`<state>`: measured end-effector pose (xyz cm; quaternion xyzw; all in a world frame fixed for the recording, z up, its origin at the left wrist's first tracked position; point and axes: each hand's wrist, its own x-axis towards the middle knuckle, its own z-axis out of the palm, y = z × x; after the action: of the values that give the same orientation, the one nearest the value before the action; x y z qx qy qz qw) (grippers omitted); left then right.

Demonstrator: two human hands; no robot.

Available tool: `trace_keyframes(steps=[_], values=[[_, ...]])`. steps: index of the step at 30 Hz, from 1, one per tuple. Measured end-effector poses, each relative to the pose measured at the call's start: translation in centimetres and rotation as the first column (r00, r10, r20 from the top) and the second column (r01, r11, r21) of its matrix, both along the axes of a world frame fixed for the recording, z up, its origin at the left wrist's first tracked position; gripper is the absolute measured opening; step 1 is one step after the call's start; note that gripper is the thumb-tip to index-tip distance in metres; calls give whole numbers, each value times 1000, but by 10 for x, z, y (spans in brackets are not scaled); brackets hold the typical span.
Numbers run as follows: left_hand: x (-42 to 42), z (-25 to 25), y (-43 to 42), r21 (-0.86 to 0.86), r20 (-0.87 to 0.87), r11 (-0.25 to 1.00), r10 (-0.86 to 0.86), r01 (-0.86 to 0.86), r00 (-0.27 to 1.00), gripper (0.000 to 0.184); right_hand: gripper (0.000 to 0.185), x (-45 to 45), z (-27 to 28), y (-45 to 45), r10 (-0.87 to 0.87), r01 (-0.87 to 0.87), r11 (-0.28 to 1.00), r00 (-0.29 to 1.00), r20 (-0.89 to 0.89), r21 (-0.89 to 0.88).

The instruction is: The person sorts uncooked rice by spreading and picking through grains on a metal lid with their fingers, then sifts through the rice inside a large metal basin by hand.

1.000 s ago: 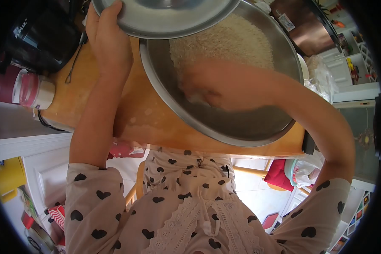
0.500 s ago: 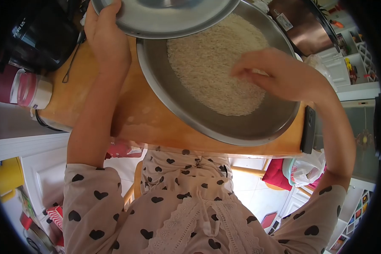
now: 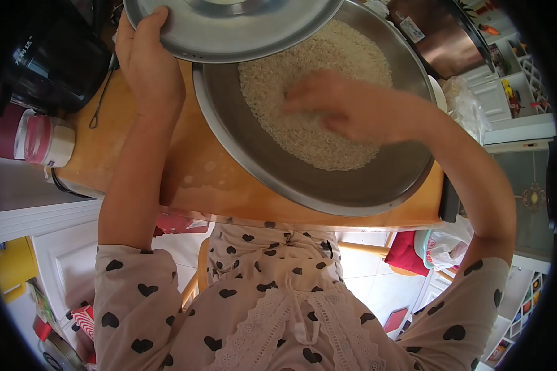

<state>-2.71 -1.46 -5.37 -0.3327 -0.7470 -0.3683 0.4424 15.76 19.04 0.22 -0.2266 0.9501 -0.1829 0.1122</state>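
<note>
My left hand (image 3: pixel 147 69) is closed on the rim of a round, shallow metal plate (image 3: pixel 235 34), thumb on its upper face. The plate is tilted above the left back side of a large steel basin (image 3: pixel 238 148) and hides part of it. A wide heap of white rice (image 3: pixel 334 153) lies in the basin. Over the middle of the rice is my right hand (image 3: pixel 356 110), its fingers smeared by motion. Whether they touch the grains or hold any, I cannot make out.
The basin stands on a wooden table (image 3: pixel 213 191) with its front edge near my body. A black appliance (image 3: pixel 52 59) and a pink-and-white jar (image 3: pixel 49 142) are at the left. A copper-coloured pot (image 3: pixel 442 34), a clear plastic bag (image 3: pixel 467 108) and a dark flat object (image 3: pixel 450 196) are at the right.
My right hand has swept left from the right side of the rice to its middle. My left hand and the metal plate have shifted slightly left and down in view.
</note>
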Motion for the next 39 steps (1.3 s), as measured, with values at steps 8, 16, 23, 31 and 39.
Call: trace_keyframes(steps=[8, 16, 23, 31, 39], values=[[-7, -2, -3, 7, -9, 1000, -29, 29, 1000, 26, 22, 12, 56, 8, -186, 134, 983, 680, 709, 129], [-13, -4, -4, 59, 75, 995, -86, 81, 993, 23, 33, -16, 30, -5, -243, 253, 966, 960, 140, -58], [-15, -2, -1, 335, 279, 894, -395, 297, 875, 24, 38, -35, -9, -30, -290, 288, 955, 957, -13, -74], [-5, 6, 3, 603, 370, 725, -623, 332, 689, 25, 26, -1, 19, -15, 50, 15, 994, 803, 594, -104], [-1, 9, 5, 803, 321, 522, -785, 287, 529, 24, 15, 16, 59, 27, -284, 419, 908, 646, 708, -18]])
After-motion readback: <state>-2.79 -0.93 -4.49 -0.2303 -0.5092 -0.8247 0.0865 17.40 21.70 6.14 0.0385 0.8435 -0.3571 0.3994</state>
